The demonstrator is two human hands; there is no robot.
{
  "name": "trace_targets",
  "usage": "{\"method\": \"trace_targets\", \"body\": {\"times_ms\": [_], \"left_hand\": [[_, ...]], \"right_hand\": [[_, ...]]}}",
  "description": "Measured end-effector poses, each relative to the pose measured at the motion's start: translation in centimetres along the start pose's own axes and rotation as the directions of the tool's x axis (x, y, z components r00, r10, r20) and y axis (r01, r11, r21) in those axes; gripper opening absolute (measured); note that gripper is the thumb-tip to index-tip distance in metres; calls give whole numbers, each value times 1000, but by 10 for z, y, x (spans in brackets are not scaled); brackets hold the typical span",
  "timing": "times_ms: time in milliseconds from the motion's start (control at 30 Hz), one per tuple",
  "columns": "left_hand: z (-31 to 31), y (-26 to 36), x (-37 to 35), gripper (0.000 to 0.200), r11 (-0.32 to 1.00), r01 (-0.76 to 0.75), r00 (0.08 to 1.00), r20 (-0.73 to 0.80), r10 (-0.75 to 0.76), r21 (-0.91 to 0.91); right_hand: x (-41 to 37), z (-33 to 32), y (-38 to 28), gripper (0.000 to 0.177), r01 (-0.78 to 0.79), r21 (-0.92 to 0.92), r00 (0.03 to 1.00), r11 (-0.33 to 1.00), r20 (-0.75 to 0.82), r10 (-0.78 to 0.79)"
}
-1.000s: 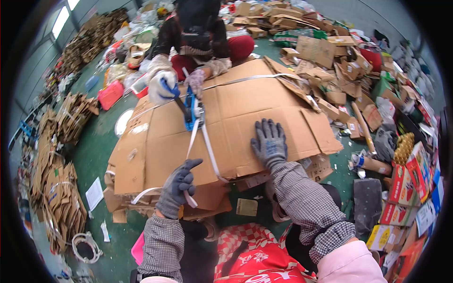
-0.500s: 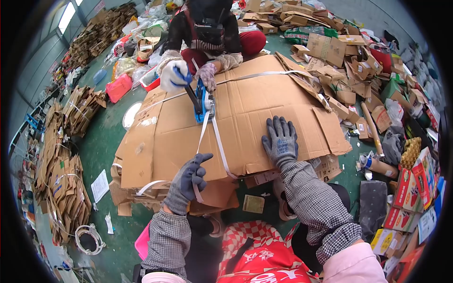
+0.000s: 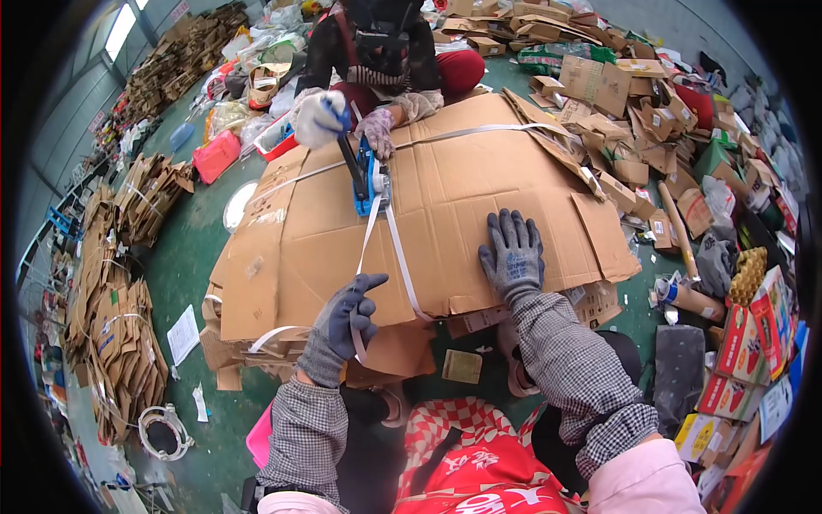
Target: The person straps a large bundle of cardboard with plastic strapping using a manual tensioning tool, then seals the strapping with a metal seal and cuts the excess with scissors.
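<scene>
A big stack of flattened cardboard (image 3: 462, 206) lies before me, with a white strap (image 3: 401, 257) around it. My left hand (image 3: 342, 321), in a grey glove, is closed on the loose strap end at the stack's near edge. My right hand (image 3: 512, 253), also gloved in grey, lies flat on the top sheet with its fingers apart. Across the stack, a co-worker in gloves holds a blue strapping tool (image 3: 370, 182). One of the co-worker's hands is on its black lever, the other beside its body. The strap runs from the tool to my left hand.
Loose cardboard boxes (image 3: 599, 86) are heaped at the back right. Bound cardboard bundles (image 3: 128, 360) stand on the left. A strap coil (image 3: 163, 433) and a white paper (image 3: 182, 336) lie on the green floor. Red boxes (image 3: 741, 343) are at the right.
The co-worker's hand on the lever has shifted slightly up and to the right. My hands hold nearly the same places.
</scene>
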State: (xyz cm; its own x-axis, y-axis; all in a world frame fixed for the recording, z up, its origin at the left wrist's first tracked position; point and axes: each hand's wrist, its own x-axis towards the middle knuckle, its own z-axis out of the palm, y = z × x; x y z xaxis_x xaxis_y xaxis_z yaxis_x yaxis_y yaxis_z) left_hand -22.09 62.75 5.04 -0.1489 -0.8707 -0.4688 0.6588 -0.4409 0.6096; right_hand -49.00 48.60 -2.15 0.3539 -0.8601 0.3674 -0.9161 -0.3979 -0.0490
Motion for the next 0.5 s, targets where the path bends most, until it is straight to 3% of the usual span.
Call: {"method": "trace_targets", "body": {"times_ms": [500], "left_hand": [[2, 1, -4, 44, 1000, -5, 1000, -7, 5, 14]], "right_hand": [[-4, 2, 0, 60, -20, 3, 999, 1000, 31, 20]]}}
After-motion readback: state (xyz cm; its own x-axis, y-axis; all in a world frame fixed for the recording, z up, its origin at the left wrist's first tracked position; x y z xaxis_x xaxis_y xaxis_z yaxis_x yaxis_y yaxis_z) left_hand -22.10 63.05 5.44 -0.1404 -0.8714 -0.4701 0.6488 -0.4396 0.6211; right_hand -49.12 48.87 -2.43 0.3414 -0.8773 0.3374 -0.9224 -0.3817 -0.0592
